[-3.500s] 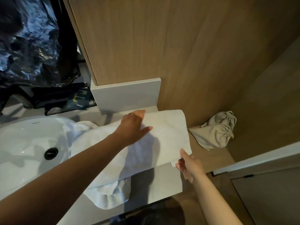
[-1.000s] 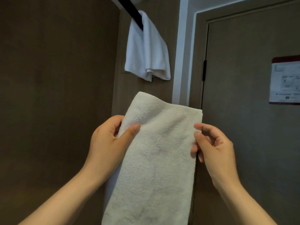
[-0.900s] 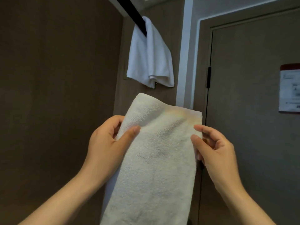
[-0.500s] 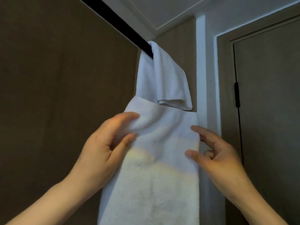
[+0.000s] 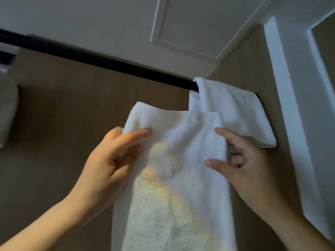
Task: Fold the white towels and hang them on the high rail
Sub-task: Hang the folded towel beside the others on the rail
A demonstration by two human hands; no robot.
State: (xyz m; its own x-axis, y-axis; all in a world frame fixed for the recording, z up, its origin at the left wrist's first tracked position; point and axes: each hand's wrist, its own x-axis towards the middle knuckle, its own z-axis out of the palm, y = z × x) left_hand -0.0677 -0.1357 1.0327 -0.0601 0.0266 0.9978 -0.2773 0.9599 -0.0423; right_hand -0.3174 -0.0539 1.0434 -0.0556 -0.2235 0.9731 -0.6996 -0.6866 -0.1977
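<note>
I hold a folded white towel (image 5: 174, 178) up in front of me, its top edge just below the black high rail (image 5: 101, 61). My left hand (image 5: 110, 163) pinches the towel's upper left edge between thumb and fingers. My right hand (image 5: 246, 165) pinches its upper right edge. A second white towel (image 5: 230, 111) hangs folded over the rail's right end, partly behind the held towel.
The rail runs from the left edge to the brown wall corner at the right. A white door frame (image 5: 293, 105) stands at the right. A white ceiling panel (image 5: 190, 24) is above. A pale blurred object (image 5: 7, 109) hangs at the far left.
The view has tilted upward and the rail is now much nearer. Both hands have lifted the folded towel toward the rail, beside the hanging towel. Both keep their grip.
</note>
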